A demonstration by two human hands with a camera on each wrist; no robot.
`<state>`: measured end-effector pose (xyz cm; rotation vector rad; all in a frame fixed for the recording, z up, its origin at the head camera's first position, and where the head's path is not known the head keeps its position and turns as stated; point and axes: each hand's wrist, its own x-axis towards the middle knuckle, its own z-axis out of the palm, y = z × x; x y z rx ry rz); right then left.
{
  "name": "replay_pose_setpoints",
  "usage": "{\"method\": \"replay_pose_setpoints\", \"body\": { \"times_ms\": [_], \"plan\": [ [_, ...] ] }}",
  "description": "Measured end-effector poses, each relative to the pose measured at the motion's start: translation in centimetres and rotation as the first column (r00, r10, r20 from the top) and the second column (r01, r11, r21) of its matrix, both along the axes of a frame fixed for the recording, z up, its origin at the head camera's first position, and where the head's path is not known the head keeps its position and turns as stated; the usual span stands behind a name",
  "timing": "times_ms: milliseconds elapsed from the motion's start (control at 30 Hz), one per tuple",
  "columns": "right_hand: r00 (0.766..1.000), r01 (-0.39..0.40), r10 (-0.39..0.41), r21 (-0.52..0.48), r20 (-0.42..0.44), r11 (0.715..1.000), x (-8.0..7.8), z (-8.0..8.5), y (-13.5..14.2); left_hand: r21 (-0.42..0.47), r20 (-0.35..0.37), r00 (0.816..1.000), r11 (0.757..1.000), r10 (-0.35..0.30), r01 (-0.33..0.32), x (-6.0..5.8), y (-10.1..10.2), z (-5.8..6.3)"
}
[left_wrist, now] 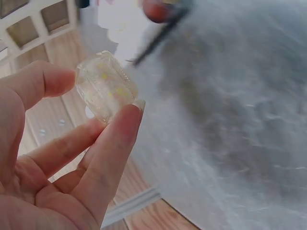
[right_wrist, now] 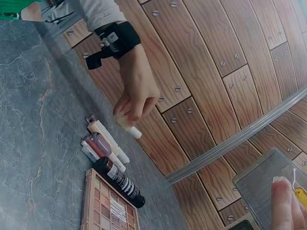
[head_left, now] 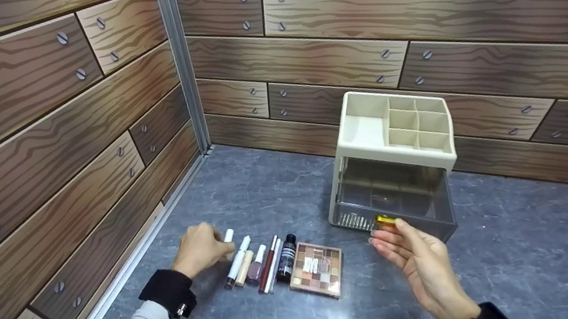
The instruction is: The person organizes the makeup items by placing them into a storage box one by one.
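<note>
Right hand [head_left: 418,258]: grip pinching small yellow item [head_left: 386,220], at front of drawer [head_left: 443,223], long axis roughly along its front edge. Left hand [head_left: 201,250]: grip pinching clear bottle [left_wrist: 106,87], left of makeup row [head_left: 269,264], well apart from drawer. Drawer: pulled out, nearer right hand. Counter [head_left: 528,246]: runs on right of drawer. Wall [head_left: 325,48]: behind.

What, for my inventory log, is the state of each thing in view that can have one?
Drawer, pulled out.
Palette, closed, lying flat.
Black bottle, capped, lying down.
Purple polish bottle, capped, lying down.
Slim tubes, lying side by side.
Clear bottle, capped, held by the left hand.
Yellow item, held by the right hand.
</note>
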<state>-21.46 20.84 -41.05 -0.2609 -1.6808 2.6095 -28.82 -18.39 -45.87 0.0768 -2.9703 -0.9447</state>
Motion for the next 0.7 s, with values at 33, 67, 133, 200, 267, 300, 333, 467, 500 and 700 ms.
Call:
{"method": "replay_pose_setpoints", "body": {
  "times_ms": [33,67,133,200,267,300,333,467,500,700],
  "plan": [
    [1.0,0.002,-0.002,0.001,0.0,1.0,0.0,0.0,0.0,0.005,-0.005,1.0,1.0,-0.005,0.005,0.0,0.1,0.4],
    [1.0,0.002,-0.002,0.003,0.0,1.0,0.0,0.0,0.0,0.001,-0.014,1.0,1.0,-0.011,0.011,0.1,0.3,0.8],
    [1.0,0.001,-0.001,0.004,-0.001,1.0,0.0,0.0,0.0,0.004,-0.03,0.999,1.0,-0.023,0.023,0.2,0.7,1.5],
    [1.0,0.001,-0.001,0.001,-0.003,1.0,0.1,0.0,0.0,0.022,-0.044,0.998,0.999,-0.039,0.04,0.2,1.2,2.3],
    [1.0,0.0,0.0,0.0,-0.003,1.0,0.1,0.0,0.1,0.035,-0.072,0.995,0.997,-0.066,0.068,0.3,1.8,3.0],
    [1.0,0.001,-0.001,-0.001,-0.003,1.0,0.1,0.0,0.1,0.038,-0.089,0.993,0.996,-0.079,0.083,0.3,2.0,3.4],
    [1.0,0.001,-0.001,-0.002,-0.002,1.0,0.1,0.0,0.1,0.045,-0.099,0.991,0.994,-0.094,0.099,0.4,2.3,3.8],
    [1.0,0.002,-0.002,-0.001,-0.003,1.0,0.1,0.0,0.1,0.058,-0.105,0.986,0.989,-0.128,0.135,0.6,3.5,5.9],
    [1.0,0.002,-0.002,-0.002,-0.003,1.0,0.1,0.0,0.1,0.062,-0.102,0.985,0.988,-0.137,0.144,0.7,3.8,6.5],
    [1.0,-0.006,0.006,0.006,-0.011,1.0,0.1,0.0,0.0,0.074,-0.134,0.974,0.978,-0.183,0.194,1.0,5.4,9.4]
  ]
}}
